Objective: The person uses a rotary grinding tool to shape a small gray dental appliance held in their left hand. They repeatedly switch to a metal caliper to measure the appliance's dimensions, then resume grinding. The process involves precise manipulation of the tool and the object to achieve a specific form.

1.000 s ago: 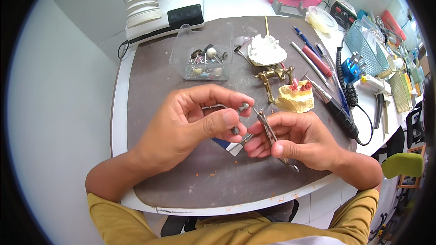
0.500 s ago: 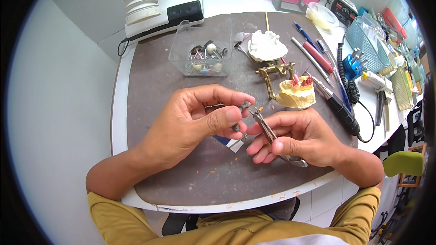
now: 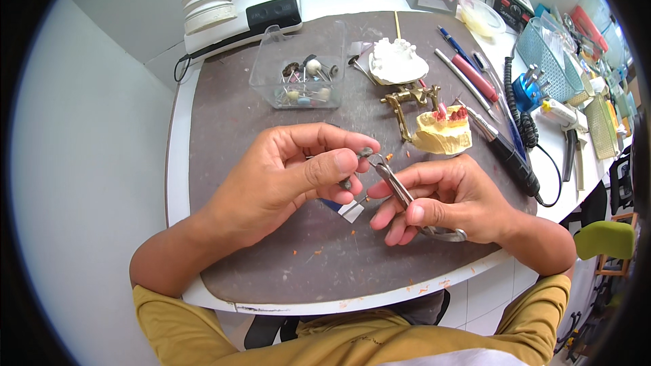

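Observation:
Between thumb and fingertips, my left hand (image 3: 291, 173) pinches a small, lumpy grey metal dental casting (image 3: 365, 152). Part of the casting is covered by the fingers. My right hand (image 3: 468, 203) grips a slim silver dental calliper (image 3: 398, 188) with a curved tail end. Its jaw tips meet the casting's right side; whether they are around its wall cannot be seen. Just beyond my hands are a yellow plaster tooth model (image 3: 442, 134) with red wax teeth, a brass articulator (image 3: 410, 98) and a white plaster model (image 3: 399, 62). A blue and white flat piece (image 3: 349, 211) lies below my fingers.
A clear plastic box (image 3: 298, 85) of polishing burs stands at the back left, near a white hose unit (image 3: 244, 13). Pens, a pink stick (image 3: 475, 76) and a black handpiece (image 3: 508, 163) lie right. Orange wax crumbs dot the brown mat (image 3: 271, 271).
The calliper's jaw tips have come onto the casting, where they were slightly apart from it before. The casting has turned a little in my left fingers. The view has shifted slightly.

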Demonstrator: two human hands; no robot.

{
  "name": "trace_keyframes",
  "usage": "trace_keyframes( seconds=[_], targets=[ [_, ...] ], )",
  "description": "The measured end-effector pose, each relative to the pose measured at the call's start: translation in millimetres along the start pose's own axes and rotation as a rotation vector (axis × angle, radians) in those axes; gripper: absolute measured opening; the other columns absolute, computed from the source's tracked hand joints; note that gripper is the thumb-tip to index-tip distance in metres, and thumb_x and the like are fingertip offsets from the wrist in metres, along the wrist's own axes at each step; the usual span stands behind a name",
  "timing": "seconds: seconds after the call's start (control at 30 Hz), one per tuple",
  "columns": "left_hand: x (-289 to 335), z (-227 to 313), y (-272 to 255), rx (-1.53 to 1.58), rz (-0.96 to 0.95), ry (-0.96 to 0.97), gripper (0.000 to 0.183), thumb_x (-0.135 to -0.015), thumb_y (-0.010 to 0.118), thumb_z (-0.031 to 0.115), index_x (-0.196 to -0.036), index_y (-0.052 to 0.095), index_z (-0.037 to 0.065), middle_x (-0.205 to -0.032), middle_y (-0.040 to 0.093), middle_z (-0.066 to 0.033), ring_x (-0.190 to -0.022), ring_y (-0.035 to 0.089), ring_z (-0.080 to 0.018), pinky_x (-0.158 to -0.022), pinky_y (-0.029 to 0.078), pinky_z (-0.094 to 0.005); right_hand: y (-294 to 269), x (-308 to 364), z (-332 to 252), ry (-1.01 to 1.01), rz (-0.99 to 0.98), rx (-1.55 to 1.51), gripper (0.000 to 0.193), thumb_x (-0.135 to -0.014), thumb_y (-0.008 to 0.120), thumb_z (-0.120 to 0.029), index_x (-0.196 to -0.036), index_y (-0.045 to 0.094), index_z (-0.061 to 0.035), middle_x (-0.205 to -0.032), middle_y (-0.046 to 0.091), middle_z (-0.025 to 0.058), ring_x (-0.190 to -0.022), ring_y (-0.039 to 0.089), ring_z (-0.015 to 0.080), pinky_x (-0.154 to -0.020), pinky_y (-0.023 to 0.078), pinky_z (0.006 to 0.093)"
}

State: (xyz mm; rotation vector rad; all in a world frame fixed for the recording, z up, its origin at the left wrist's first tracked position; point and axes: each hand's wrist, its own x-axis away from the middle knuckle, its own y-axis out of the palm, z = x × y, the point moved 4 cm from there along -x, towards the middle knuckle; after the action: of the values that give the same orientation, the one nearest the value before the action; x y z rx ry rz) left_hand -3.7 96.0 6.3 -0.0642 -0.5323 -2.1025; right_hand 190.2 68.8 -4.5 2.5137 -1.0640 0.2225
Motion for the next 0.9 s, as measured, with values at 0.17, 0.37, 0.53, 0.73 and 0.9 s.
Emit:
trace_keyframes(
  seconds=[0.17, 0.37, 0.53, 0.73, 0.9],
  targets=[
    [0.0, -1.9, -0.8, 0.018, -0.001, -0.005, 0.037, -0.088, 0.067, 0.023, -0.113, 0.059, -0.003, -0.097, 0.061, -0.0092, -0.076, 0.061, -0.0088, -0.066, 0.052, -0.0195, 0.3, 0.2, 0.3, 0.003, -0.006, -0.01, 0.04, -0.094, 0.059, -0.018, -0.127, 0.051, 0.0034, -0.108, 0.066, 0.0131, -0.087, 0.065, 0.0132, -0.075, 0.055, 0.0265],
    [-0.5, -3.5, -0.4, 0.058, -0.015, -0.02, 0.038, -0.089, 0.067, 0.024, -0.115, 0.057, -0.002, -0.096, 0.059, -0.0078, -0.076, 0.061, -0.0081, -0.065, 0.052, -0.0185, 0.3, 0.2, 0.2, 0.001, -0.008, -0.01, 0.04, -0.095, 0.059, -0.019, -0.127, 0.052, 0.0028, -0.107, 0.066, 0.0124, -0.086, 0.065, 0.0129, -0.075, 0.055, 0.0265],
    [-0.1, -3.4, 0.4, 0.078, -0.012, -0.039, 0.038, -0.09, 0.066, 0.024, -0.115, 0.057, -0.002, -0.096, 0.059, -0.0071, -0.076, 0.061, -0.0078, -0.065, 0.053, -0.0182, 0.3, 0.1, 0.1, -0.011, -0.018, -0.013, 0.039, -0.095, 0.059, -0.019, -0.127, 0.052, 0.0026, -0.107, 0.066, 0.0122, -0.085, 0.065, 0.0132, -0.074, 0.055, 0.0265],
    [0.0, -3.8, 0.5, 0.057, -0.008, -0.06, 0.038, -0.089, 0.066, 0.024, -0.114, 0.057, -0.003, -0.096, 0.058, -0.0069, -0.076, 0.06, -0.0077, -0.065, 0.052, -0.0175, 1.0, 0.4, -0.1, -0.007, -0.017, -0.026, 0.04, -0.094, 0.059, -0.019, -0.127, 0.052, 0.0028, -0.107, 0.066, 0.0124, -0.085, 0.065, 0.0133, -0.074, 0.055, 0.0263],
    [-1.3, -5.1, 1.0, 0.068, 0.001, -0.071, 0.038, -0.088, 0.067, 0.025, -0.113, 0.057, -0.002, -0.095, 0.058, -0.0068, -0.076, 0.06, -0.0079, -0.064, 0.052, -0.0172, 0.7, 0.2, 0.1, -0.022, -0.025, -0.037, 0.04, -0.094, 0.059, -0.018, -0.126, 0.052, 0.0038, -0.107, 0.065, 0.0136, -0.086, 0.065, 0.0133, -0.075, 0.054, 0.0259]
  ],
)
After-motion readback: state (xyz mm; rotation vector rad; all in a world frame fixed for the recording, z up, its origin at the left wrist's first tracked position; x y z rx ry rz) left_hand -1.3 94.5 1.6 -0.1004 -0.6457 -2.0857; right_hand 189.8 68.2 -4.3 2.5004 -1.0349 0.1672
